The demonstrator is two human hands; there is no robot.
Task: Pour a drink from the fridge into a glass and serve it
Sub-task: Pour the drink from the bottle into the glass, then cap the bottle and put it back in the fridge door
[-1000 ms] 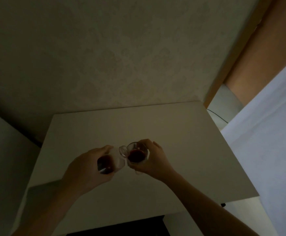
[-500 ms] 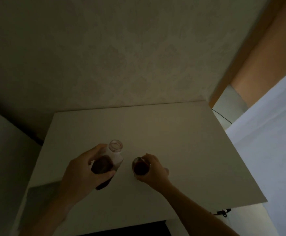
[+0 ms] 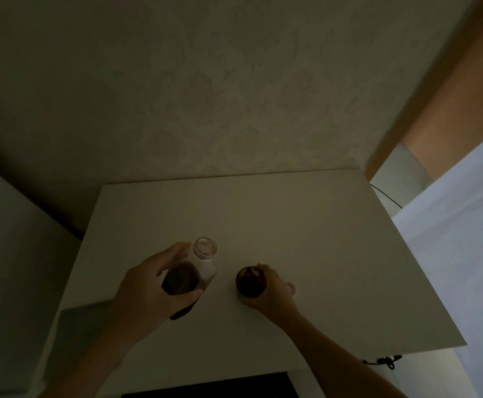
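A clear bottle (image 3: 198, 270) with dark red drink in its lower part stands upright over the white tabletop (image 3: 306, 239), its mouth uncapped. My left hand (image 3: 148, 291) is wrapped around its body. To its right stands a small glass (image 3: 249, 281) filled with the same dark drink, on the tabletop. My right hand (image 3: 272, 294) grips the glass from the right and near side. Bottle and glass are a short gap apart.
A patterned wall rises behind the table. A white panel (image 3: 458, 268) stands at the right, with an orange door frame (image 3: 450, 90) beyond it. A dark cable (image 3: 386, 361) hangs at the table's near right corner. A dark opening (image 3: 211, 387) lies below the near edge.
The bottle has gone from tilted over the glass to upright. Both hands have drawn apart, and the glass has moved right and down to the table.
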